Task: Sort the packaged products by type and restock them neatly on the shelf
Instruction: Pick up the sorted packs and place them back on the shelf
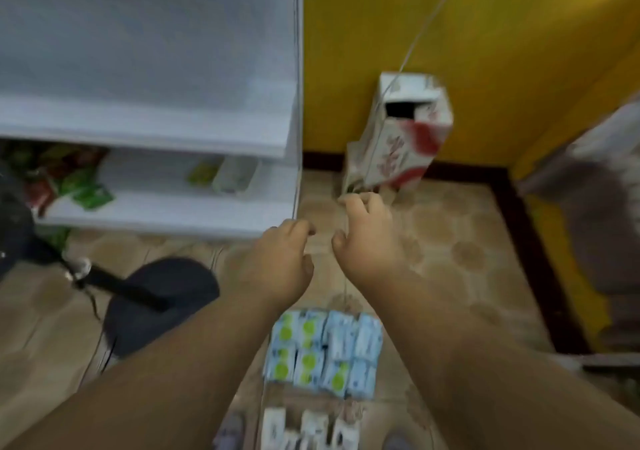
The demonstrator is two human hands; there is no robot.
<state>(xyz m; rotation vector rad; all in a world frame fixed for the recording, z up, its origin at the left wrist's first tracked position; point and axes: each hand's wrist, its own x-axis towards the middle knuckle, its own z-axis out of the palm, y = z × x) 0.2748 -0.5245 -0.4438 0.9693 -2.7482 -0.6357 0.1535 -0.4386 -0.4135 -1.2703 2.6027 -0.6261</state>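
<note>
The view is motion-blurred. Both my arms reach forward over the tiled floor. My left hand [280, 259] and my right hand [367, 231] hover side by side with fingers curled and nothing in them. Below my wrists a block of light-blue packets with green dots [325, 356] lies on the floor, and white packets [308, 429] lie nearer me. The white shelf unit [173, 124] stands at left. Its lower shelf [166, 207] carries green and red packets [69, 179] at the left and two pale packs [225, 172] further right.
A white-and-red carton [401, 134] with an open hole leans against the yellow wall [502, 51], a thin cord running down to it. A dark round stand base with a black pole [156, 297] sits on the floor at left. A grey blurred object [595, 221] is at right.
</note>
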